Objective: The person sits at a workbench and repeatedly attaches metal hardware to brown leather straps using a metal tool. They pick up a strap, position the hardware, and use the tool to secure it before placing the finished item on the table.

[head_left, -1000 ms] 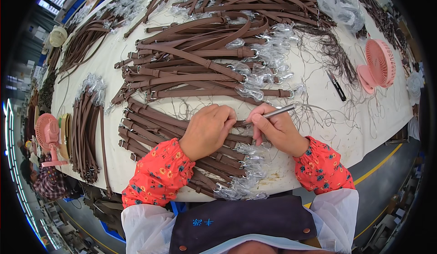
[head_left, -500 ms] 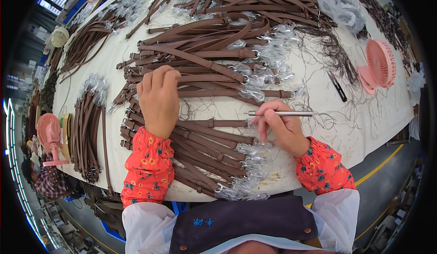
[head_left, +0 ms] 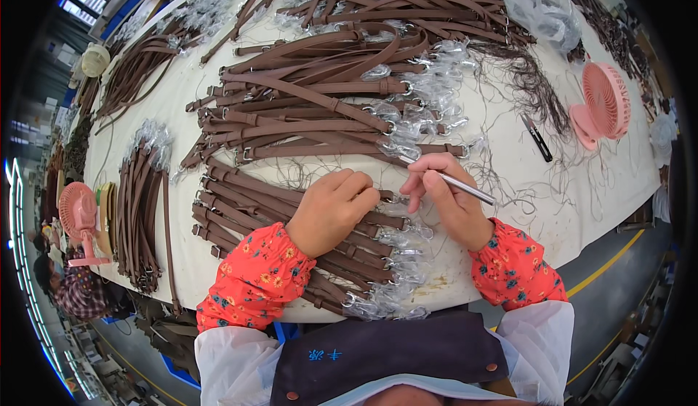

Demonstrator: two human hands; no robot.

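My left hand is closed, its thumb and fingertips pinched at the end of a brown strap with a metal clasp in clear plastic. Much of that strap is hidden under the hand. In my right hand is a slim silver pen-like tool, gripped between thumb and fingers and slanting down to the right; its tip is near the plastic-wrapped clasps. Below my left hand a fanned row of brown straps lies with buckles to the left and plastic-wrapped clasps to the right.
A larger pile of brown straps lies beyond my hands, with more heaped at the back. A black cutter knife, loose dark threads and a pink fan are on the right. Another pink fan and a strap bundle stand left.
My left hand has moved right and nearer, from the buckle ends to the clasp end of a strap. The silver tool has tilted from level to slanting.
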